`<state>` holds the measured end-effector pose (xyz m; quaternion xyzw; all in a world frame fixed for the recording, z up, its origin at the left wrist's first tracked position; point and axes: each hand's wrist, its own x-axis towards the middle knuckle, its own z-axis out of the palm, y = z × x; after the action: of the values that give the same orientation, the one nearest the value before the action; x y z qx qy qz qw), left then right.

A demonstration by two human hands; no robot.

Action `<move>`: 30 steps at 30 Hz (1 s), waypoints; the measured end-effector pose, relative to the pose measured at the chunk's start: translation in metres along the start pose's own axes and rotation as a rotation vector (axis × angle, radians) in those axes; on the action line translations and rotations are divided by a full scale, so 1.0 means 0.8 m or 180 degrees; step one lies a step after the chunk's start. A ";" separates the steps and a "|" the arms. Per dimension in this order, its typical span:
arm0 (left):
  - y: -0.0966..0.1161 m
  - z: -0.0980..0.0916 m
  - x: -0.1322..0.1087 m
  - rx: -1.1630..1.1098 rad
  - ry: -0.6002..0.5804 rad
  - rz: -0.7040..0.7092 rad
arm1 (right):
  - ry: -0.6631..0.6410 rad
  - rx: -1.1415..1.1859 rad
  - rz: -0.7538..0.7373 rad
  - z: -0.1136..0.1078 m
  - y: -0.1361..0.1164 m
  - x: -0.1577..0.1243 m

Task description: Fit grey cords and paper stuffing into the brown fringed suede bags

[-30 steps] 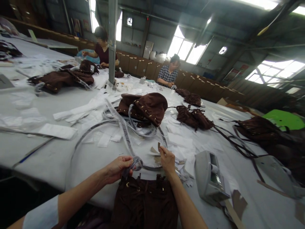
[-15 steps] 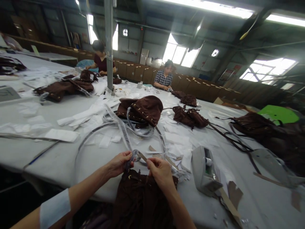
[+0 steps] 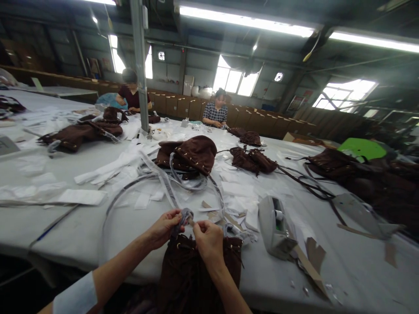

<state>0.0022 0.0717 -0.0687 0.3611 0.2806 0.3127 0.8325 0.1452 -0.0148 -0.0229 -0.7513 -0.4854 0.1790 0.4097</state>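
At the table's front edge, my left hand point(image 3: 167, 226) is closed around a bunched part of a plastic-wrapped bag strap point(image 3: 187, 214). Beside it my right hand point(image 3: 209, 242) pinches a short brown strip point(image 3: 191, 222) against the wrapped part; whether it is tape or paper I cannot tell. Both hands are above a dark brown fringed bag point(image 3: 183, 266) with metal eyelets, which hangs or rests at the edge in front of me. Long wrapped straps point(image 3: 121, 196) loop across the table towards a second brown bag point(image 3: 199, 152).
A grey tape dispenser point(image 3: 273, 226) stands to the right, with brown paper strips point(image 3: 309, 266) beside it. White paper scraps point(image 3: 238, 189) litter the table. More brown bags point(image 3: 334, 163) lie right and left. Two people work across the table, near a metal post point(image 3: 140, 65).
My right hand has moved left, closer to my left hand, and less of the brown strip shows between them. The view has turned slightly to the right.
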 end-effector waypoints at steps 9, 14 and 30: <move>0.001 0.010 -0.005 0.0285 -0.0065 0.0176 | 0.0182 -0.0130 -0.0134 0.016 -0.005 -0.008; -0.002 0.016 -0.006 0.0669 0.0006 0.0459 | 0.0186 0.0513 0.0157 0.033 -0.002 -0.006; -0.012 0.034 -0.015 0.2031 0.0288 0.1178 | 0.0482 0.1371 0.0491 0.046 0.021 -0.014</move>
<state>0.0169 0.0461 -0.0576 0.6330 0.3304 0.3703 0.5942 0.1251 -0.0117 -0.0599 -0.6927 -0.3451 0.2523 0.5809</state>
